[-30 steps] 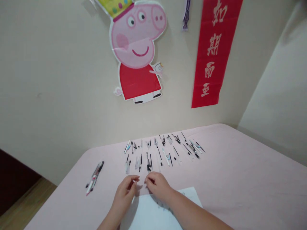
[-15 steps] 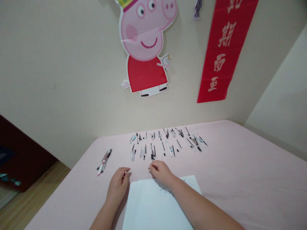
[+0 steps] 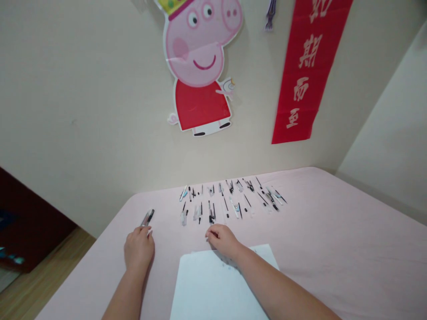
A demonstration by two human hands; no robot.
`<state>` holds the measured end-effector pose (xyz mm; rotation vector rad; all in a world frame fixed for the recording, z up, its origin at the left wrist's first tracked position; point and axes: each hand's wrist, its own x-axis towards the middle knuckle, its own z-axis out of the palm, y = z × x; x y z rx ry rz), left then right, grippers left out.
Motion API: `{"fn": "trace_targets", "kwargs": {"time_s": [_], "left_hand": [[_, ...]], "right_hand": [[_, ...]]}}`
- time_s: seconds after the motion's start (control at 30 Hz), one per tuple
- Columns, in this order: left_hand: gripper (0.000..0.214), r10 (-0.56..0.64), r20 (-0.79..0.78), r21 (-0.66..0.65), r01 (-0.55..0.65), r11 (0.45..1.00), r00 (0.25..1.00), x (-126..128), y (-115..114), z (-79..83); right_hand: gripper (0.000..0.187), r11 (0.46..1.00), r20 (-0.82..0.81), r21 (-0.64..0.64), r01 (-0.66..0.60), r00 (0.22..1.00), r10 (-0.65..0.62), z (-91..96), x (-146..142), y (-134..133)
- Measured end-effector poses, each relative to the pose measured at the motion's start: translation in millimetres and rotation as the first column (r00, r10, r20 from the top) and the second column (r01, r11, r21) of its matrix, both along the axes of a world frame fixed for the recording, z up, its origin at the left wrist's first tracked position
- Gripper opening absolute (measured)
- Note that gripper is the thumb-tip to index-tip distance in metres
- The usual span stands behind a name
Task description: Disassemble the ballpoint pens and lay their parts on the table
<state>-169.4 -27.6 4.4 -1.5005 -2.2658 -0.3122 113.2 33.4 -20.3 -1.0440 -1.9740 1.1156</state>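
Note:
At the left of the table, my left hand (image 3: 139,249) is over the lower end of a small bunch of pens (image 3: 147,217). Its fingers are curled round them, and the hand hides most of the pens; their dark upper ends stick out beyond it. My right hand (image 3: 223,240) rests at the top edge of a white sheet of paper (image 3: 213,284), with thumb and fingers pinched together. Whatever may be in that pinch is too small to make out. Just beyond it lie two rows of pen parts (image 3: 212,212), with dark refills, clear barrels and caps.
A pink cloth (image 3: 333,231) covers the table, which meets the wall at the back. On the wall hang a cartoon pig cutout (image 3: 202,104) and a red banner (image 3: 295,98). Small dark marks show on the paper beneath my right forearm.
My left hand has moved left, from beside the paper onto the bunch of pens. The right hand has stayed in place, still pinched. The view has shifted slightly.

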Motion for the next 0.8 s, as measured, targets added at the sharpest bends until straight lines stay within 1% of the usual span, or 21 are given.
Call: {"fn": "trace_targets", "kwargs": {"time_s": [0.1, 0.2, 0.27, 0.33, 0.43, 0.6, 0.8], "left_hand": [[0.035, 0.117, -0.018, 0.019, -0.117, 0.993, 0.993, -10, 6, -0.2], [0.042, 0.158, -0.011, 0.038, -0.157, 0.987, 0.987, -23, 16, -8.1], [0.048, 0.142, 0.033, 0.001, -0.142, 0.990, 0.989, -33, 23, -15.2], [0.045, 0.078, 0.122, -0.051, -0.073, 0.996, 0.989, -41, 28, -21.2], [0.044, 0.005, 0.196, -0.066, 0.008, 0.998, 0.981, -45, 31, -25.4], [0.043, -0.025, 0.212, -0.076, 0.042, 0.996, 0.977, -34, 25, -24.5], [0.043, -0.047, 0.179, -0.128, 0.071, 0.989, 0.983, -18, 9, -19.8]], "right_hand": [[0.019, 1.000, 0.007, -0.015, -0.003, 1.000, 0.004, -1.6, 0, 1], [0.019, 1.000, 0.009, -0.030, 0.001, 1.000, -0.001, -1.4, -1, 2], [0.019, 0.999, 0.009, -0.034, 0.003, 1.000, -0.003, -0.7, -1, 1], [0.020, 1.000, 0.012, -0.030, 0.004, 1.000, -0.004, 0.0, -1, 1], [0.020, 1.000, 0.014, -0.025, 0.007, 1.000, -0.006, -0.1, -1, 1], [0.019, 1.000, 0.025, -0.020, 0.006, 1.000, -0.006, -1.7, -2, 2], [0.019, 1.000, 0.036, 0.018, 0.000, 0.999, -0.001, -1.6, -2, 3]]}}
